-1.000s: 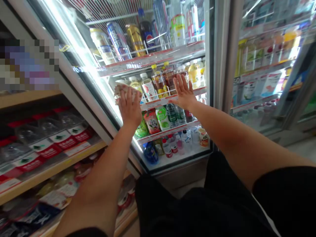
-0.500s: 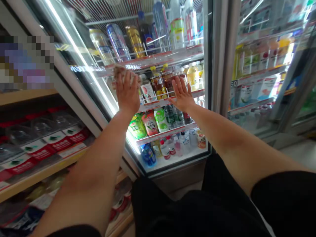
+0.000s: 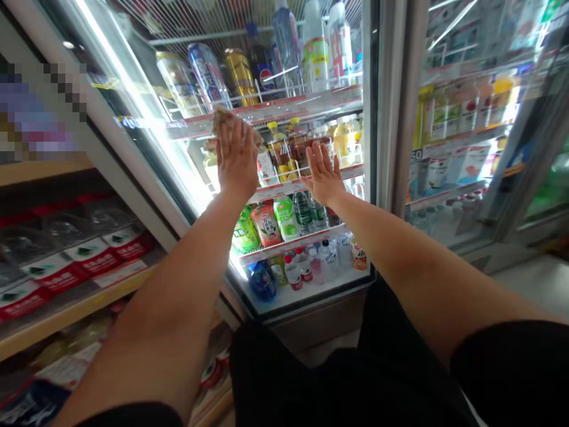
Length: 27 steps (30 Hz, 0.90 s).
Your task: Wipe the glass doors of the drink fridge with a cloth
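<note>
Left hand [image 3: 239,160] flat over a crumpled cloth [image 3: 224,123], fingers extended and not curled; the cloth lies between the fingers and the glass door [image 3: 320,298] of a lit drinks cooler. To its left, a strip of glass separates it from the light strip [image 3: 146,112] and the slanting door edge; to its right, a gap of glass divides it from the right hand [image 3: 326,179]. Beyond the right hand, the upright frame [image 3: 391,118] stands near. Below both hands, glass extends to the door's lower edge.

Both arms reach forward, converging toward the door. The right hand is open and holds nothing, its fingers slightly spread and pointing upward; it appears to rest on the glass, though contact cannot be confirmed.

The left thumb and the cloth's underside are hidden. Each hand covers part of the shelved bottles [image 3: 344,142]. The door's top is cut off, and packages [image 3: 66,365] at lower left are blurred.
</note>
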### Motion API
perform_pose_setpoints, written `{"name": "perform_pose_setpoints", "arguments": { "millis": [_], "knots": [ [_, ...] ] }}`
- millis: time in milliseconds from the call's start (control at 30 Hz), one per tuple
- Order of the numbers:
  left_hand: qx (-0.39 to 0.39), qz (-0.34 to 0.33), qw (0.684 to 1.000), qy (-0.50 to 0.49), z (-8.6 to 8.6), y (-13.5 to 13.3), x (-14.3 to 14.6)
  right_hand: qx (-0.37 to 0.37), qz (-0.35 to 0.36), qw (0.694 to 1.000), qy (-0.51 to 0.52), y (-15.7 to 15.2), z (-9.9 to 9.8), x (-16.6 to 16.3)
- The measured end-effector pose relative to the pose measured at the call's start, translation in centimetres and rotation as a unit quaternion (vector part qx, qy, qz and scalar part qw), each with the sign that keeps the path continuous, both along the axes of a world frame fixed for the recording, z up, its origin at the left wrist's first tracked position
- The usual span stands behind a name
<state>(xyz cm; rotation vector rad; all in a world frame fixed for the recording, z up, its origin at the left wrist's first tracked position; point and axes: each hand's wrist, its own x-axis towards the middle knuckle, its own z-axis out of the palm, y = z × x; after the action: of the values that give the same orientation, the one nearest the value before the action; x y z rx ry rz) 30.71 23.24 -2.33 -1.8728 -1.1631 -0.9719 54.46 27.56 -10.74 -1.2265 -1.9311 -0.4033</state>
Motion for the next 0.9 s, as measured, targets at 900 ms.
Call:
{"name": "perform_pose_setpoints", "arguments": {
  "millis": [900],
  "knots": [
    [-0.040,-0.071,0.996,0.033,-4.5,-2.2,3.0,0.013,0.033,0.999,-0.011,0.6,-0.7,0.8]
  ]
}}
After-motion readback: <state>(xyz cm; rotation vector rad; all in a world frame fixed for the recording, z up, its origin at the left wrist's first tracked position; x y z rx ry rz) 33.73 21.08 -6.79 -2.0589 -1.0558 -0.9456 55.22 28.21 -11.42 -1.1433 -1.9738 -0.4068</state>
